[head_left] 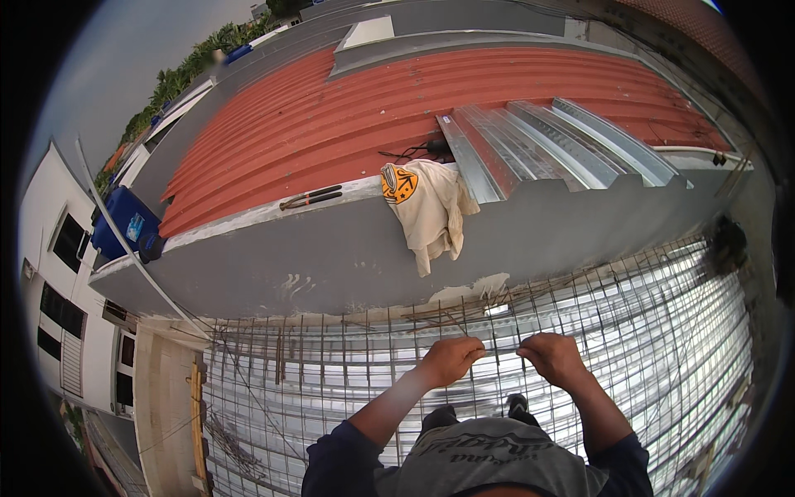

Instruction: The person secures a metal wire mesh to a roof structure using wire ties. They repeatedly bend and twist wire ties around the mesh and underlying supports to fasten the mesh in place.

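at the lower edge of the view, a grey shirt (489, 464) with dark sleeves is seen, and both forearms are extended forward over a steel wire mesh (348, 389) laid across bright corrugated metal decking (662, 331). the left hand (448, 359) is curled down onto the mesh, with its fingers closed about a wire near a crossing; the right hand (553, 358) is clenched likewise on the mesh just beside it, with a narrow gap left between the two. whether a tie wire or a small tool is pinched in either hand cannot be told, as the fingertips are hidden. the work in hand is judged to be the fastening or adjusting of the mesh at that crossing. for a sound result, the bars should be held tight together by one hand while the other does the twisting, and body weight should be kept over the decking ribs and not on unsupported wires. loose rod offcuts (240, 447) lie on the mesh to the left and are best avoided underfoot. beyond the mesh, a grey parapet wall (331, 257) rises, over which a cream cloth with an orange print (426, 207) is draped. a pair of long-handled pliers (310, 198) rests on the wall top. farther off lie spare metal sheets (563, 145), a red corrugated roof (373, 108) and a blue tank (126, 222).
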### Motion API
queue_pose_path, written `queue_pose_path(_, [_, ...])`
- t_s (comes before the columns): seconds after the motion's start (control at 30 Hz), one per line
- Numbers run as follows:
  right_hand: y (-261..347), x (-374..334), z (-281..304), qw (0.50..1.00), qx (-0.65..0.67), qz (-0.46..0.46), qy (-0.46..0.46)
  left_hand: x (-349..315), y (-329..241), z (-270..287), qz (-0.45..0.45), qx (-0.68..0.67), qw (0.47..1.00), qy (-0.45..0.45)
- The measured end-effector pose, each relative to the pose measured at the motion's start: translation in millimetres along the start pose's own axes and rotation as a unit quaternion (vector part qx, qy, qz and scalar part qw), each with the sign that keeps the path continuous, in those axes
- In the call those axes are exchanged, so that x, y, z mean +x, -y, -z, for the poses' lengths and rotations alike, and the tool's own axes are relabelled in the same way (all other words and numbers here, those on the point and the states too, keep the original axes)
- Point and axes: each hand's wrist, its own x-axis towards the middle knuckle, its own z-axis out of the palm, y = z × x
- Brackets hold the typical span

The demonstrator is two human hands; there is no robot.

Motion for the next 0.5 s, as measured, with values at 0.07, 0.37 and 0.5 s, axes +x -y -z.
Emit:
queue_pose_path(0.07, [-13.8,-17.8,12.3,0.999,-0.001,-0.034,0.016,-1.4,5.2,-1.9,-0.032,-0.037,0.999,-0.003])
queue_pose_path(0.37, [-88.5,-80.1,-6.5,0.982,-0.048,-0.139,0.122,5.0,-20.4,-55.1,-0.023,0.063,0.997,-0.037])
queue_pose_path(0.5, [-85.3,-98.1,18.8,0.921,0.303,-0.092,0.228,25.7,1.8,-83.0,0.012,0.169,0.985,-0.031])
